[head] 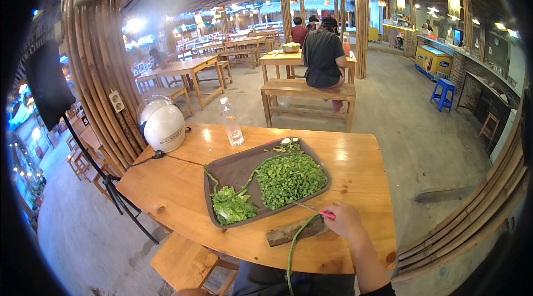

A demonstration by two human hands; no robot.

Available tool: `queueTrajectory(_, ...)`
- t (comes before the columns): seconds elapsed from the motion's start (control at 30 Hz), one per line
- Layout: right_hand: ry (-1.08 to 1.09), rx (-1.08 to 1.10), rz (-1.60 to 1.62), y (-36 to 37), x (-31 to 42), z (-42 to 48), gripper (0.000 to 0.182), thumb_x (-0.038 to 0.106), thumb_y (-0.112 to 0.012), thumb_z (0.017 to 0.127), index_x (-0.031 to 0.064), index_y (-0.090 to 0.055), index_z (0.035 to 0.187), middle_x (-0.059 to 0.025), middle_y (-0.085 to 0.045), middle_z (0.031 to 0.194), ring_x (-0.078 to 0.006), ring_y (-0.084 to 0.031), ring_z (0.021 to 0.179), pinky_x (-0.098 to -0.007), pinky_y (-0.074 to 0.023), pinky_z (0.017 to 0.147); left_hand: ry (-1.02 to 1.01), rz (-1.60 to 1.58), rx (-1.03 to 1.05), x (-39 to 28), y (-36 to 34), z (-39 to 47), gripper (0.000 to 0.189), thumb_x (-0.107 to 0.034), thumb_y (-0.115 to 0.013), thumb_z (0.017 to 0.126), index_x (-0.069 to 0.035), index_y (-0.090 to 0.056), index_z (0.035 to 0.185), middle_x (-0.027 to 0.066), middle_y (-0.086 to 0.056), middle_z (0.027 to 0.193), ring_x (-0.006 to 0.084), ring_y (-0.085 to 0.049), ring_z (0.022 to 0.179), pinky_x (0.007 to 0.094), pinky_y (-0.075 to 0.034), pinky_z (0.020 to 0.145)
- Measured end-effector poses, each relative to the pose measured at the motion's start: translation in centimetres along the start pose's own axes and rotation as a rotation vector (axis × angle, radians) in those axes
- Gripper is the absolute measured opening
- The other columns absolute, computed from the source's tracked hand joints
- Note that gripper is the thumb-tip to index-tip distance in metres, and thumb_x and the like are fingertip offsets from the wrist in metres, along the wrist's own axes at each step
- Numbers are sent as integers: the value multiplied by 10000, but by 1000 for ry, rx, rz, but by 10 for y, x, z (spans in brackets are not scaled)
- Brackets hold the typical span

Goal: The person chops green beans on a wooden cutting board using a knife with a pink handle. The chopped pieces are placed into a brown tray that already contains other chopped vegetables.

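My right hand (pixel 343 219) grips the red handle of a small knife (pixel 310 207), its blade pointing left towards the tray. A long green bean (pixel 292 244) hangs from beside that hand over a worn wooden block (pixel 287 233) and past the table's edge. The brown tray (pixel 229 167) holds a heap of cut green beans (pixel 291 179), with leafy greens (pixel 233 206) at its near left corner. Another long bean (pixel 252 174) curves across the tray. Only a sliver of skin, perhaps my left hand (pixel 193 292), shows at the bottom edge; its fingers are hidden.
On the wooden table (pixel 354 158) stand a clear plastic bottle (pixel 231 123) and a white helmet (pixel 164 125). A black tripod stand (pixel 110 183) rises at the left. A wooden stool (pixel 185 260) is below. Ahead, a person (pixel 325 54) sits on a bench (pixel 308 89).
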State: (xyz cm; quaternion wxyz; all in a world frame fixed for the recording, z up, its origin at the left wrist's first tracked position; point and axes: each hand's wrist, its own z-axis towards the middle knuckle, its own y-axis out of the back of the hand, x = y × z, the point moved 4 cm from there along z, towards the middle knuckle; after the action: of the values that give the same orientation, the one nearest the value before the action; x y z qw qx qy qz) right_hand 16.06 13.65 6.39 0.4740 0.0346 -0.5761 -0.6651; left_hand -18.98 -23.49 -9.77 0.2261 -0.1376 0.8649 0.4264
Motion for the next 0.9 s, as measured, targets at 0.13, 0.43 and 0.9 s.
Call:
queueTrajectory(0.13,119,7,-235,-8,-8,4,132,188,-671,815,152,-726,929,-66,-606,923,-276,-575,937,-411,-448,802,289,-212,-224,-48,60,33,437,-421,-573,948,-8,-657,1061,192,-686,949,336,-667,917,386,-527,803)
queueTrajectory(0.43,54,-336,-191,12,-48,7,105,185,-702,813,127,-733,894,-62,-593,958,-266,-529,957,-426,-380,841,-93,-123,-919,-240,124,122,398,-377,-660,902,-7,-633,1046,159,-642,935,327,-623,916,394,-503,795)
queueTrajectory(0.9,-46,-419,107,11,-67,-7,141,126,-740,765,76,-722,895,-108,-607,833,-312,-589,841,-409,-472,735,-186,-474,-1252,-196,252,125,203,-185,-668,912,8,-676,974,76,-634,760,122,-562,659,296,-458,580)
